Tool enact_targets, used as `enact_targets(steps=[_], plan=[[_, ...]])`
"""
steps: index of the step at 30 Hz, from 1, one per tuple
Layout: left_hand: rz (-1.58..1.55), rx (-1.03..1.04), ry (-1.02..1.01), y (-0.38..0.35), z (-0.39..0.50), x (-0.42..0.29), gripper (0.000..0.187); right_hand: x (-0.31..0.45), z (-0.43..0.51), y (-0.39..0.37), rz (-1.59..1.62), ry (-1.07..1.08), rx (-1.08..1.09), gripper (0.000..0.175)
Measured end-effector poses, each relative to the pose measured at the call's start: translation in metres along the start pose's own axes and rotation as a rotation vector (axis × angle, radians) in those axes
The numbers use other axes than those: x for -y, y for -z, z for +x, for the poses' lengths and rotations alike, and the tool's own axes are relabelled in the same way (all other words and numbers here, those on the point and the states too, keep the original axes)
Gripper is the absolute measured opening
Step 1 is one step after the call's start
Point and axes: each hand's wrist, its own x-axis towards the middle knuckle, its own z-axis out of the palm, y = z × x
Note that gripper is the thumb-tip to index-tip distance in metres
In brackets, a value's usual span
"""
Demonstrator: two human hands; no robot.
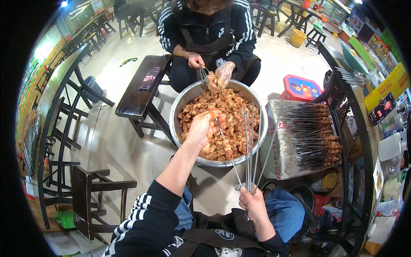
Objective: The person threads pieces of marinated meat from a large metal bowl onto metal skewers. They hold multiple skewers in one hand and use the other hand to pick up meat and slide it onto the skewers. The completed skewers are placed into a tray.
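Observation:
A wide metal basin of raw marinated meat chunks stands on the floor before me. Over the meat, my left hand pinches a small piece of meat at the upper end of a metal skewer. Some meat is threaded lower on that skewer. My right hand, nearer my lap, grips the lower ends of that skewer and several bare metal skewers, which fan upward past the basin's right rim. My left fingertips partly hide the piece they hold.
Opposite me a seated person holds skewers and meat, one hand in a plastic glove. Loaded skewers lie on a white box at right. A dark wooden bench bears a phone; a red stool stands beyond the box.

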Motion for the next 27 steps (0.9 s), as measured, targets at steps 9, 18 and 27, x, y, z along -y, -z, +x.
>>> enact_targets(steps=[9, 18, 27], plan=[[0.099, -0.053, -0.047, -0.008, -0.004, 0.008, 0.019, 0.001, -0.003, -0.002, -0.028, 0.013, 0.004, 0.012], [-0.059, 0.007, 0.014, -0.016, -0.013, 0.015, 0.023, 0.005, 0.001, -0.01, 0.027, 0.037, 0.022, 0.013], [-0.201, 0.148, 0.01, -0.01, -0.012, -0.002, 0.028, 0.009, -0.001, -0.008, 0.008, 0.03, 0.029, 0.016]])
